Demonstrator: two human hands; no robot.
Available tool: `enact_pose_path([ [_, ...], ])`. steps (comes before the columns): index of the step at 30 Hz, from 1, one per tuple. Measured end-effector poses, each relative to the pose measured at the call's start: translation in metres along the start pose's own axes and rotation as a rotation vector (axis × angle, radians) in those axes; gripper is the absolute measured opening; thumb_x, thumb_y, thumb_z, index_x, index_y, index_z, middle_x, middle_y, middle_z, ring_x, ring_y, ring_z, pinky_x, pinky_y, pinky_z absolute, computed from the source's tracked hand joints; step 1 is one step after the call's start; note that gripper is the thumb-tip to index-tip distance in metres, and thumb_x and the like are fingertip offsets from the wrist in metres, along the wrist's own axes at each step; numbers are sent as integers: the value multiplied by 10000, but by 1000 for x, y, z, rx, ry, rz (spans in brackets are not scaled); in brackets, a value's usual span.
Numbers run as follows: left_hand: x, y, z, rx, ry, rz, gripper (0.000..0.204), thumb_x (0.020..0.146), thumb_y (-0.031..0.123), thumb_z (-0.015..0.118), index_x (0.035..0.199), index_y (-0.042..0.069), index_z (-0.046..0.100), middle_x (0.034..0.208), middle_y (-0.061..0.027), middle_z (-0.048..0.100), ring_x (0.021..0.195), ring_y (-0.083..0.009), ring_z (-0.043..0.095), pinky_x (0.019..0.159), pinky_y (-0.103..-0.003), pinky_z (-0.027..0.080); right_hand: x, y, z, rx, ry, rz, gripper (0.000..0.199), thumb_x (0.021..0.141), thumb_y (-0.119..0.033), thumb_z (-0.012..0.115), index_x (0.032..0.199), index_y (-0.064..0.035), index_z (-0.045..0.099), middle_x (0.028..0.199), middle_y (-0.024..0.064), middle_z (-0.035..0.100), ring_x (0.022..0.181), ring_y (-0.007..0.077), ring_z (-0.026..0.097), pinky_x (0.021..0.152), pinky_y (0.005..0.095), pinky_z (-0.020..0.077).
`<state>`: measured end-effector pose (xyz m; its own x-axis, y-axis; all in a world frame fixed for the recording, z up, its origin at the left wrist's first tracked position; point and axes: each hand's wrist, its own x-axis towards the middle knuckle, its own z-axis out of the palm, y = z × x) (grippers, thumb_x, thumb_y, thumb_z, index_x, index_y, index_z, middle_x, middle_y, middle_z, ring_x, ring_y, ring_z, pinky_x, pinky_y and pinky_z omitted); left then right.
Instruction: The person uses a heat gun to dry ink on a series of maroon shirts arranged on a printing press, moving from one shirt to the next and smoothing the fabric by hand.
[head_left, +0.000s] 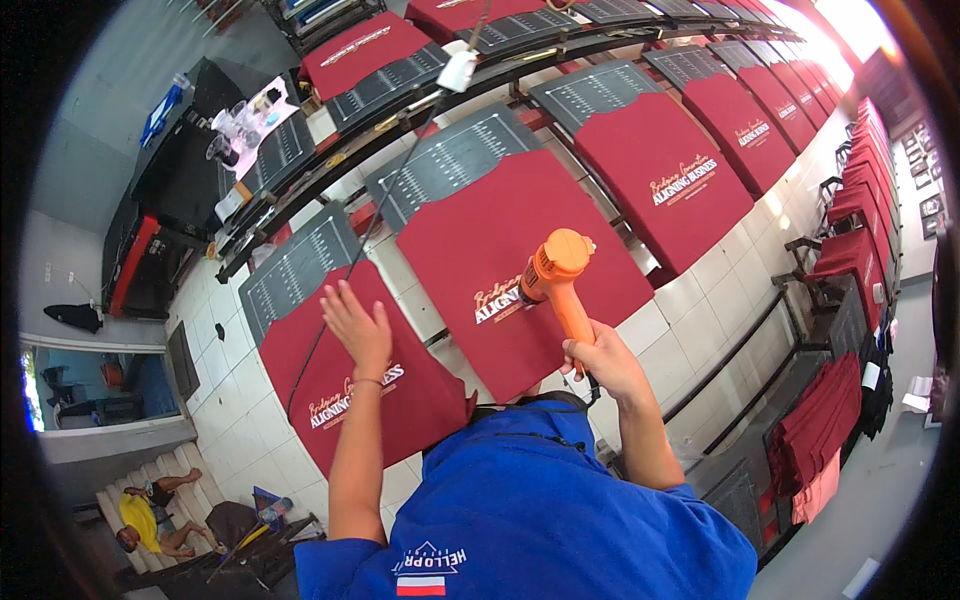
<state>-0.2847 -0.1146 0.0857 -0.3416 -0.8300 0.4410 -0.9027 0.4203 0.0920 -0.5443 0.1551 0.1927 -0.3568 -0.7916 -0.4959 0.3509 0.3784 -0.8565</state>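
Right hand point(606, 362) grips an orange heat gun point(562, 272), nozzle point(528, 290) by the white print point(494, 308) on a red cloth point(520, 225); left hand point(360, 325), fingers spread, is over another. Steady sweeps would likely heat evenly.

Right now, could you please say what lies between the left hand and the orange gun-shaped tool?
The head view shows the dark-red left cloth, white floor tiles, then the dark-red printed middle cloth.
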Motion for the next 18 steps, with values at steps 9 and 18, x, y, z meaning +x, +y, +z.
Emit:
enact_pose_path([
  [9,-2,-183,-28,-414,-370,29,275,991,268,494,875,19,491,785,-257,600,784,-485,580,639,-564,423,-32,42,176,35,-137,84,232,887,-111,607,1065,22,539,757,24,602,614,100,610,505,233,483],
  [18,-29,-345,12,-328,-184,-224,170,981,201,500,1002,43,558,1031,-204,605,922,-430,580,781,-503,465,-37,70,306,-116,-23,36,231,893,-131,599,1061,19,548,748,43,600,623,122,624,515,235,491],
])
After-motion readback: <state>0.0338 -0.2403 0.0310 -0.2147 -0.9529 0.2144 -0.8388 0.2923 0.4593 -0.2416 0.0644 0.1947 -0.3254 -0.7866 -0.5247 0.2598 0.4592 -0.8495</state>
